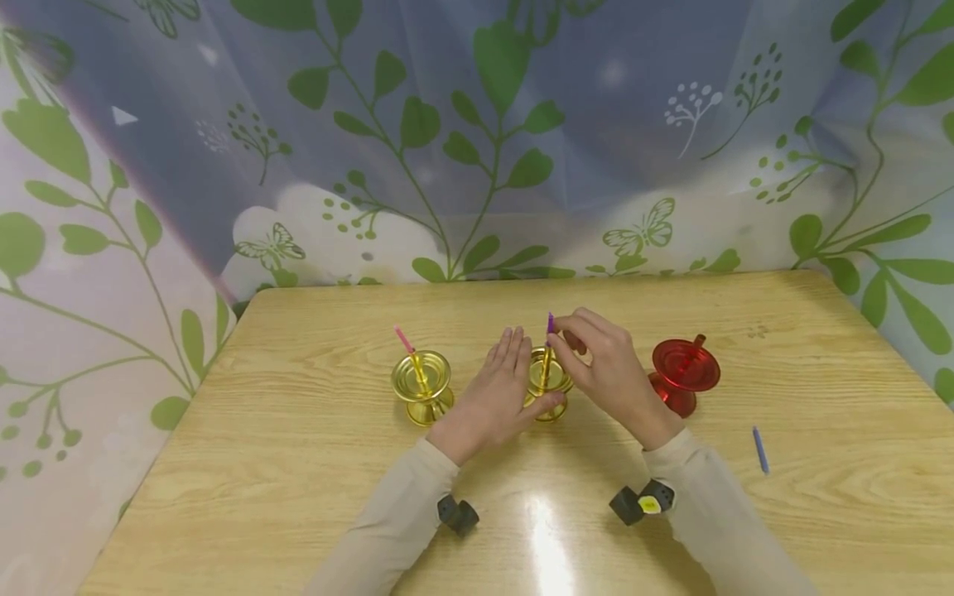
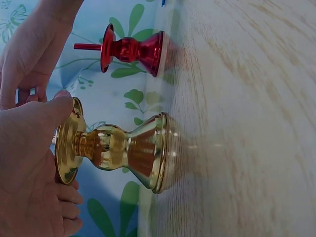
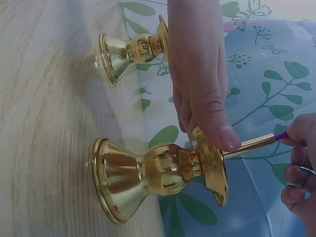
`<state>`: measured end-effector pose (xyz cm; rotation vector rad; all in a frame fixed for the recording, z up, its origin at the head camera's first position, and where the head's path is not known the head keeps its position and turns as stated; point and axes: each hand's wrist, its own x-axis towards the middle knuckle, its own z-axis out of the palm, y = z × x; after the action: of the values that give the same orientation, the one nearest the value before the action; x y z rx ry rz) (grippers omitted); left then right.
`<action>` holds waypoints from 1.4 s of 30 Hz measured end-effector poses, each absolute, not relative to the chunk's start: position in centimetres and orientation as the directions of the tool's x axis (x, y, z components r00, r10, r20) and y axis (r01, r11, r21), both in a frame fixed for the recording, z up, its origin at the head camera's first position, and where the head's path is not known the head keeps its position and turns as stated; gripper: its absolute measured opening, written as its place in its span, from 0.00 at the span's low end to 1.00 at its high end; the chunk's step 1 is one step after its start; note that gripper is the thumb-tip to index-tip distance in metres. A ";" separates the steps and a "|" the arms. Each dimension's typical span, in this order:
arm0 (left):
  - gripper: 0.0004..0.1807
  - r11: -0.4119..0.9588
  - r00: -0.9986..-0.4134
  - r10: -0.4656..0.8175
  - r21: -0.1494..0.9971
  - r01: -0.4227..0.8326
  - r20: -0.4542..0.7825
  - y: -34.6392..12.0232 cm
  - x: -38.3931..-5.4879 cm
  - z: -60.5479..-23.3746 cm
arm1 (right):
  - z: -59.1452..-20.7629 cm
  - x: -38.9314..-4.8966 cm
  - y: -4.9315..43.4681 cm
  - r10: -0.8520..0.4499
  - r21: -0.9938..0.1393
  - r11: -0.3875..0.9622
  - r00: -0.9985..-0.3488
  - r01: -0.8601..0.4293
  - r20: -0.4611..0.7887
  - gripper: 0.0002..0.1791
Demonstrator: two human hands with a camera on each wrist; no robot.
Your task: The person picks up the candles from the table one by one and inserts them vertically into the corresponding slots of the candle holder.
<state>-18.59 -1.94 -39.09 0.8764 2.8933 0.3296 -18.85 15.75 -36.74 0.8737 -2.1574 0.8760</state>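
Note:
A shiny gold candle holder (image 1: 553,410) stands upright on the table between the two hands. My left hand (image 1: 493,397) holds its dish from the left, thumb on the near rim and fingers along the far side. At the top of its gold tube, a purple candle (image 1: 550,325) is pinched between the thumb and fingertips of my right hand (image 1: 607,364). The right wrist view shows the purple candle (image 3: 280,136) at the tube's mouth; its lower end is hidden. Left of the hands is a second gold candle holder (image 1: 429,410) with a pink candle (image 1: 403,339) in its tube.
A red candle holder (image 1: 684,364), its tube bare, stands right of my right hand. Farther right, a blue candle (image 1: 760,450) lies on the wooden table (image 1: 298,497). A leaf-patterned cloth (image 1: 611,124) hangs behind the table's back edge.

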 end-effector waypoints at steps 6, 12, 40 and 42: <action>0.51 0.812 -0.830 0.557 0.237 0.534 -0.038 -1.8 -18.7 -39.0 | -36.9 -19.2 15.8 -0.306 -0.347 0.533 -0.558 -0.772 0.771 0.06; 0.52 0.814 -0.831 0.555 0.229 0.533 -0.038 -1.9 -18.7 -39.0 | -37.0 -19.2 15.8 -0.310 -0.345 0.527 -0.554 -0.777 0.773 0.07; 0.51 0.801 -0.825 0.565 0.254 0.542 -0.020 -2.0 -18.5 -39.1 | -37.3 -19.3 16.0 -0.337 -0.348 0.497 -0.547 -0.795 0.767 0.07; 0.51 0.800 -0.824 0.566 0.252 0.544 -0.020 -2.0 -18.5 -39.1 | -37.3 -19.3 16.0 -0.340 -0.346 0.499 -0.547 -0.794 0.765 0.07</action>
<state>-18.51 -2.01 -39.05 0.8940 2.8913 0.3609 -19.34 16.02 -37.28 0.9262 -2.1149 0.9340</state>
